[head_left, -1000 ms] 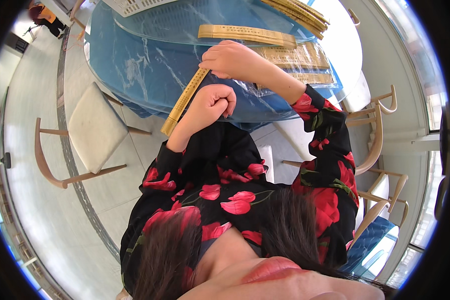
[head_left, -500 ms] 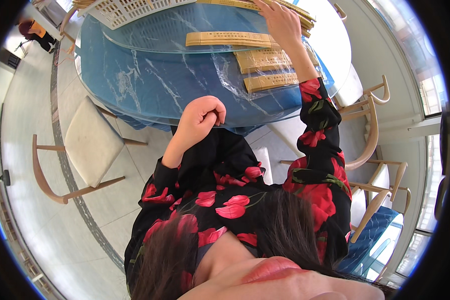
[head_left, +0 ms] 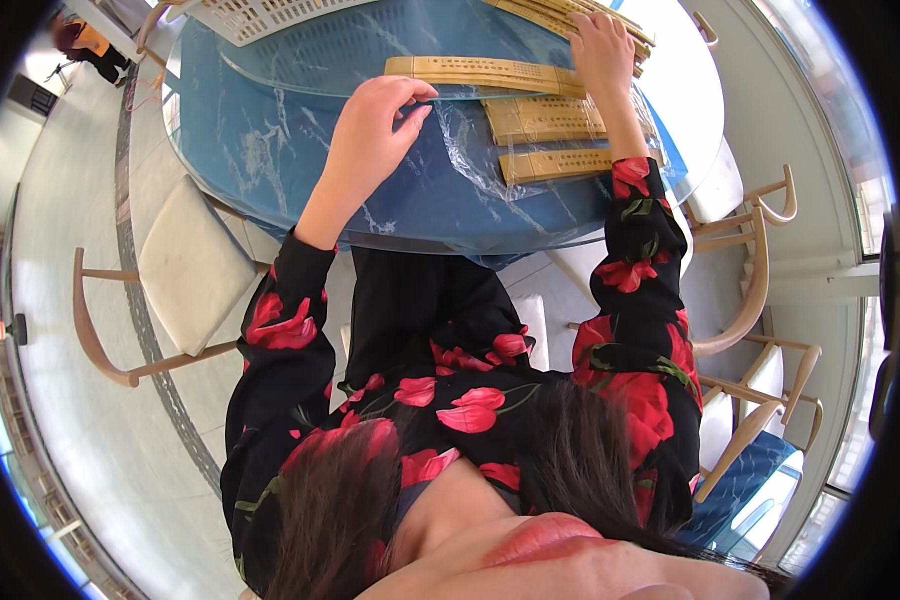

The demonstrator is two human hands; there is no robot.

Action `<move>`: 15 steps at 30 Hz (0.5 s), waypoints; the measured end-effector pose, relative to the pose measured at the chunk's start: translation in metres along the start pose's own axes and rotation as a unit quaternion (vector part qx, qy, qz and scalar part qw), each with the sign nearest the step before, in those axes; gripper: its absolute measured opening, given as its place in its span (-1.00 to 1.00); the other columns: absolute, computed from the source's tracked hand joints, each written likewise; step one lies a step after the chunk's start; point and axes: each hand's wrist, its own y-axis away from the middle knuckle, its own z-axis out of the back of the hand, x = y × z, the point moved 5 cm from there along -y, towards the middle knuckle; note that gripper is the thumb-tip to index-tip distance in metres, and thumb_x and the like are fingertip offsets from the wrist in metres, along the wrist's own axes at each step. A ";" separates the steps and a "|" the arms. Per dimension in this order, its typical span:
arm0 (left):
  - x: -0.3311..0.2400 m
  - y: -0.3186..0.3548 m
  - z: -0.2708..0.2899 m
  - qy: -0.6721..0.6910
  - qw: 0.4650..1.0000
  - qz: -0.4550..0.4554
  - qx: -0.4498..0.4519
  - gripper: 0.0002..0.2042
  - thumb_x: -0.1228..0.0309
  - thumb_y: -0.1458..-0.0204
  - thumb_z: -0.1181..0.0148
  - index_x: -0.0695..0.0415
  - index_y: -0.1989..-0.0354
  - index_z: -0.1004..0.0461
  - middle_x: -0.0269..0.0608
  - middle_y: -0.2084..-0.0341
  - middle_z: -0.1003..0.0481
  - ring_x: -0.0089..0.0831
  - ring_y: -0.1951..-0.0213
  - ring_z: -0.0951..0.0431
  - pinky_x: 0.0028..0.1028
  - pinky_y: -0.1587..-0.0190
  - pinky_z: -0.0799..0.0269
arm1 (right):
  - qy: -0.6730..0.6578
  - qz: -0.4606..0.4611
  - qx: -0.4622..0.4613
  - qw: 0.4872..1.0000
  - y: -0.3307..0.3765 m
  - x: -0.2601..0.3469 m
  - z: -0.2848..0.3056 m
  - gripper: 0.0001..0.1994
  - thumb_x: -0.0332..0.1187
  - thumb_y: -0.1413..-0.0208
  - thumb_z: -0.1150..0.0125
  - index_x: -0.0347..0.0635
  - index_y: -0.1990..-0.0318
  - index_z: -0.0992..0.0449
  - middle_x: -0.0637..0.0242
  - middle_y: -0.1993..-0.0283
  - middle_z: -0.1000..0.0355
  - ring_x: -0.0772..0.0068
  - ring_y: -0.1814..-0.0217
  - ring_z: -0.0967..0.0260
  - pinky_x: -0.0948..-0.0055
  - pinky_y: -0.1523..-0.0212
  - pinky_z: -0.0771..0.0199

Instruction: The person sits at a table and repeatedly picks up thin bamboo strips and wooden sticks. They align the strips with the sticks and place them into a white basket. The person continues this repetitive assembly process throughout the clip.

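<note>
My right hand (head_left: 603,58) is over a pile of long tan bamboo slips (head_left: 540,17) at the table's far right, its fingers bent down onto them; the fingertips are partly hidden. My left hand (head_left: 372,128) is raised over the table, thumb and fingers apart and nothing seen between them. Just beyond its fingers lies the left end of a flat tan bamboo slip bundle (head_left: 480,72) printed with dark characters. Nearer to me are two similar bundles, a wider one (head_left: 540,120) and a narrower one (head_left: 555,165), in clear plastic wrap (head_left: 460,140).
A white slatted plastic basket (head_left: 270,20) stands at the table's far left. The oval table (head_left: 240,150) has a blue marbled top with a clear raised layer. Pale wooden chairs are at the left (head_left: 192,265) and right (head_left: 760,265). A person (head_left: 85,45) is far off at upper left.
My left hand has risen from the table's near edge, moved away from me toward the printed bundle and uncurled. My right hand's fingers have bent more over the pile. The view has shifted slightly.
</note>
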 end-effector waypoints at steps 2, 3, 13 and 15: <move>0.023 -0.019 0.011 -0.127 0.990 -0.052 -0.027 -0.81 0.50 -0.10 -0.27 0.13 0.10 -0.63 -0.22 0.18 -0.62 -0.23 0.06 -0.57 -0.32 0.01 -0.51 | -0.116 0.059 0.003 0.992 -0.017 0.039 0.015 -0.80 -0.26 -0.19 -0.27 0.04 0.06 -0.66 0.44 0.08 -0.51 0.29 -0.10 -0.41 0.14 -0.14 -0.38; 0.037 -0.032 0.002 -0.136 0.989 -0.060 -0.021 -0.81 0.47 -0.11 -0.27 0.12 0.10 -0.63 -0.22 0.17 -0.63 -0.23 0.06 -0.57 -0.31 -0.02 -0.49 | -0.172 0.098 0.037 0.980 -0.015 0.050 0.021 -0.81 -0.25 -0.19 -0.28 0.01 0.09 -0.67 0.42 0.09 -0.52 0.27 -0.08 -0.42 0.16 -0.13 -0.40; 0.056 -0.041 -0.011 -0.157 0.984 -0.070 -0.032 -0.85 0.42 -0.12 -0.27 0.16 0.19 -0.63 -0.26 0.24 -0.64 -0.21 0.11 -0.56 -0.29 0.01 -0.48 | -0.289 0.130 0.144 0.938 -0.006 0.103 0.033 -0.77 -0.16 -0.22 -0.26 -0.09 0.17 -0.68 0.38 0.12 -0.52 0.22 -0.05 -0.45 0.25 -0.07 -0.47; 0.057 -0.039 -0.011 -0.163 0.983 -0.075 -0.031 -0.86 0.42 -0.13 -0.26 0.16 0.18 -0.63 -0.26 0.26 -0.64 -0.22 0.13 -0.57 -0.30 0.04 -0.48 | -0.285 0.130 0.144 0.939 -0.006 0.105 0.035 -0.77 -0.16 -0.22 -0.25 -0.09 0.17 -0.68 0.38 0.12 -0.52 0.22 -0.05 -0.45 0.25 -0.07 -0.47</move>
